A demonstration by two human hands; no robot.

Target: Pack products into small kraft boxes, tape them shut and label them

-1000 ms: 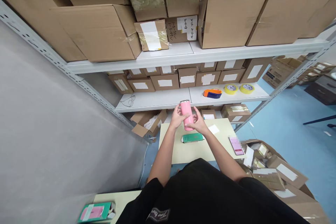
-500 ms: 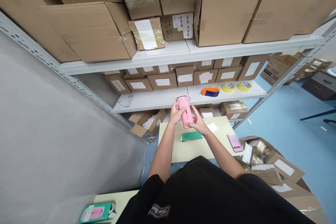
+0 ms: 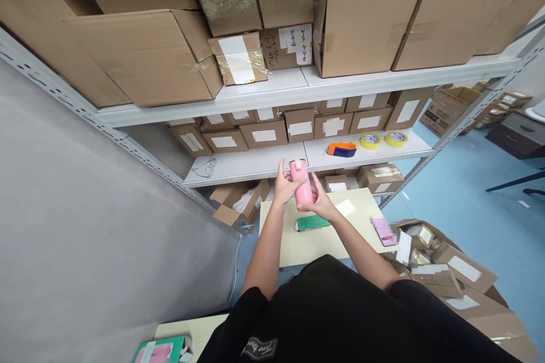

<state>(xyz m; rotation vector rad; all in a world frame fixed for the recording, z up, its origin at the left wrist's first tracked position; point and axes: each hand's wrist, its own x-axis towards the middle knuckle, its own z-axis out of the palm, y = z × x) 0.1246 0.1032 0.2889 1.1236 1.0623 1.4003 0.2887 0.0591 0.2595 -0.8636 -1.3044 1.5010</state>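
A pink tumbler (image 3: 302, 190) is held up between my two hands, above the cream table (image 3: 293, 249). My left hand (image 3: 286, 186) grips its left side, thumb across the front and index finger raised. On the lower right side, my right hand (image 3: 320, 202) is closed round the tumbler near its base. The tumbler stands nearly upright, with a small pink tab at its dark-rimmed top facing me. Just below my hands a green box (image 3: 312, 223) lies on the table. A white paper (image 3: 344, 207) lies beyond my right wrist.
Above the table, a metal shelf (image 3: 238, 168) carries small cartons, an orange and blue tape dispenser (image 3: 342, 150) and yellow tape rolls (image 3: 370, 140). A phone (image 3: 384, 231) lies at the table's right. Cartons (image 3: 462, 269) are piled beside it; an open carton (image 3: 238, 201) stands left.
The tumbler has been turned in my hands: its dark printed marking has gone from the front and the pink tab has come round to face me. Both hands still hold it.
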